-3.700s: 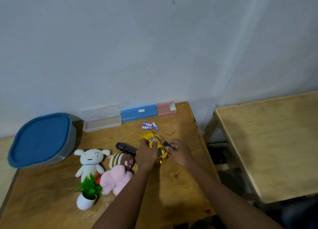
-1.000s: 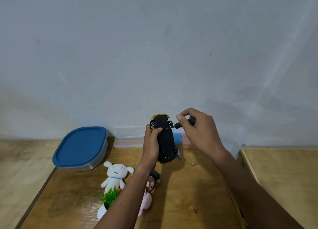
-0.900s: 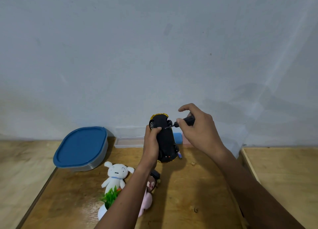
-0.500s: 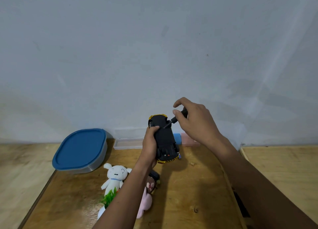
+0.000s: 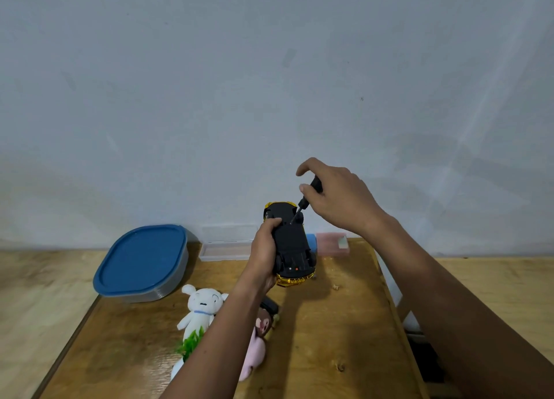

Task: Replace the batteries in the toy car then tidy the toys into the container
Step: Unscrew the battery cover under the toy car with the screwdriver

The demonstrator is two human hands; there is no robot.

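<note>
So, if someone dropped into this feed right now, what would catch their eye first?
Mid-frame, the left hand grips the toy car with its black underside facing the camera, while the right hand holds a screwdriver with its tip on that underside. After that, the blue-lidded container at the back left of the table, and the white plush in front of it.

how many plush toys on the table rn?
2. A white plush lies in front of the blue-lidded container. A pink and brown plush lies just right of it, partly hidden behind the left forearm, which could hide more.
</note>
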